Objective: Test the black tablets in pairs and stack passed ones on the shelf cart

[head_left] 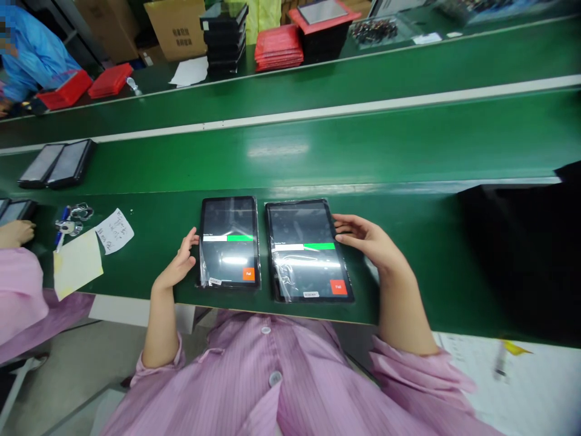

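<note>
Two black tablets lie side by side on the green bench, both with screens lit and a glossy film over them. On the left tablet there is a white and green bar and an orange "Fail" box. The right tablet has the same bar and a red "Fail" box. My left hand rests at the left tablet's outer edge, fingers apart, fingertips against or very near the side. At the outer edge of the right tablet is my right hand, its fingers stretched toward the side and gripping nothing.
Left of me lie a yellowish paper, a handwritten note and coiled cables. A co-worker's hand is beyond. More tablets sit on the green belt. A black box-like object stands right.
</note>
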Motion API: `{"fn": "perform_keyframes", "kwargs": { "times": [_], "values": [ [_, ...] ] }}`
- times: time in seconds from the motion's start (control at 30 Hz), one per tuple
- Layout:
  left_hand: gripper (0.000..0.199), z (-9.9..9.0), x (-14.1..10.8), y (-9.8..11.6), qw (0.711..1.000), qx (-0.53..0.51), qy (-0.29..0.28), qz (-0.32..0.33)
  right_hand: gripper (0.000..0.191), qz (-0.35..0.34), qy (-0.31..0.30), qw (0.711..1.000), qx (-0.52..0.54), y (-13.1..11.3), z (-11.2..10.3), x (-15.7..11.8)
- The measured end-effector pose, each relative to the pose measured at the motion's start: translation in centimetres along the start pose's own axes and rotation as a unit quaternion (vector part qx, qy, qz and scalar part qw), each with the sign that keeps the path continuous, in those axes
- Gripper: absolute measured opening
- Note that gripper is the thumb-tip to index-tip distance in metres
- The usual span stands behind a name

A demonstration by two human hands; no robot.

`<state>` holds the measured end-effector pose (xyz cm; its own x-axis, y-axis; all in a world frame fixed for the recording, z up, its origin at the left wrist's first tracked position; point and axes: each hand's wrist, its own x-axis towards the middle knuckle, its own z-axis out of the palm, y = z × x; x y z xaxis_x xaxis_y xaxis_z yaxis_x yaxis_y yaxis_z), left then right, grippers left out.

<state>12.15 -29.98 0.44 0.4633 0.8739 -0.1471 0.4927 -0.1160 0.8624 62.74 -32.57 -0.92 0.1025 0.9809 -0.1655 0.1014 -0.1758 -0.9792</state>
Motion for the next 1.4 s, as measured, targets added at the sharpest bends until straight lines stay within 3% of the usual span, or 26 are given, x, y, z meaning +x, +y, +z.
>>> {"fn": "perform_keyframes", "kwargs": {
  "times": [0.27,0.37,0.43,0.53,0.7,0.8,0.87,1.0,1.13,1.27,1.4],
  "values": [
    [0.077,1.1,2.5,0.5,0.995,0.012,0.099,-0.029,0.057,-0.002,0.000,1.000,-0.001,0.1,-0.1,0.2],
    [0.084,1.1,2.4,0.3,0.996,0.016,0.083,-0.025,0.056,-0.016,0.011,1.000,-0.022,-0.1,0.4,-0.4],
    [0.093,1.1,1.6,0.3,0.999,-0.002,0.051,-0.006,0.049,-0.056,0.068,0.993,-0.073,-0.7,1.3,-1.7],
    [0.101,1.4,0.1,0.7,1.000,-0.018,0.007,0.015,0.031,-0.161,0.127,0.952,-0.226,-2.1,3.4,-5.2],
    [0.103,2.0,-1.1,0.8,1.000,0.002,0.006,0.024,0.025,-0.342,-0.055,0.843,-0.410,-3.3,7.6,-10.2],
    [0.102,2.0,-1.1,0.3,0.999,0.032,0.001,0.018,0.025,-0.396,-0.078,0.791,-0.460,-3.3,9.2,-11.0],
    [0.104,1.6,-1.1,0.0,0.999,0.046,-0.011,0.019,0.028,-0.401,-0.093,0.781,-0.469,-3.4,9.3,-11.0],
    [0.098,-0.2,0.1,1.6,0.997,0.054,-0.045,0.014,0.034,-0.389,-0.064,0.801,-0.450,-4.4,7.4,-9.5],
    [0.074,-1.0,4.7,6.7,0.970,0.240,-0.026,0.031,0.042,-0.255,0.040,0.876,-0.408,-4.4,4.4,-5.0],
    [0.056,1.0,11.7,11.0,0.913,0.375,-0.062,0.152,0.044,-0.124,0.097,0.947,-0.279,-2.2,2.9,0.8],
    [0.049,3.5,16.5,12.2,0.880,0.424,-0.099,0.187,0.036,-0.073,0.100,0.987,-0.098,0.0,2.3,3.0]
  ]
}}
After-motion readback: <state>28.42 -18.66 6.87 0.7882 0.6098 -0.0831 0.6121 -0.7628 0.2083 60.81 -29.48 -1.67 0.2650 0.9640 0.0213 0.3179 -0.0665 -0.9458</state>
